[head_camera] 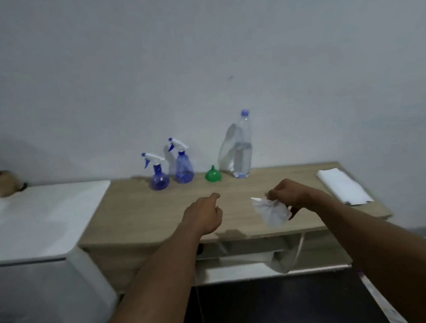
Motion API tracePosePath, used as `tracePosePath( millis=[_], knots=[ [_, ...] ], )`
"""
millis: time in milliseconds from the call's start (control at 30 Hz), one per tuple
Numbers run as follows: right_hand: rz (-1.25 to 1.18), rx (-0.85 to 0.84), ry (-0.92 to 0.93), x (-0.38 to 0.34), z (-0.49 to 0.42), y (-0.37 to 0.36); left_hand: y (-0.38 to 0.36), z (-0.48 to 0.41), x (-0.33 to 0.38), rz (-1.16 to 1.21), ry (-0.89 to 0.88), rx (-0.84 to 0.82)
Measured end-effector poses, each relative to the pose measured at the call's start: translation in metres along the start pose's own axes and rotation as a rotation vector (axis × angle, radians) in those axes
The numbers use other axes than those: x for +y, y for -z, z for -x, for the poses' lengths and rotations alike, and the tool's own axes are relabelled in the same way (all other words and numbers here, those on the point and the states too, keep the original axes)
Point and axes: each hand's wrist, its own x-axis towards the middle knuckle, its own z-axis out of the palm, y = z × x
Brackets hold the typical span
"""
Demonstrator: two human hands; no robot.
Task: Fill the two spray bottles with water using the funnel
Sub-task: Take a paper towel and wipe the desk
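Now, along the back of the wooden table [140, 212], we've got the round spray bottle [159, 175], the taller spray bottle [183, 164], the green funnel [213, 174] spout-up and the capped water bottle [241, 150], all upright. Up front, the left hand [205, 215] hovers loosely curled, holding nothing. The right hand [286, 194] pinches a crumpled white tissue [272, 211], folded white cloth [341, 188] lying at far right.

The front half of the light wood worktop [140, 214] lies bare, open to the hands. Along the back edge stand a round blue spray bottle [159, 174], a taller blue spray bottle [183, 166], a green plastic funnel [213, 174] and a clear water bottle [241, 150], with narrow gaps between them. A folded white cloth [341, 185] takes the right end.
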Motion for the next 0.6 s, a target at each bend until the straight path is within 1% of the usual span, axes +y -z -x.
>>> tracePosePath(
  millis=[167,300,600],
  knots=[
    [0.113,0.105,-0.031,0.033,0.010,0.080,0.011,-0.054,0.073,-0.035,-0.173,-0.028],
    [0.098,0.217,-0.099,0.056,0.018,0.135,0.011,-0.098,0.124,-0.047,-0.295,-0.057],
    [0.066,0.360,-0.220,0.114,0.040,0.226,-0.004,-0.171,0.252,-0.085,-0.502,-0.150]
  ],
)
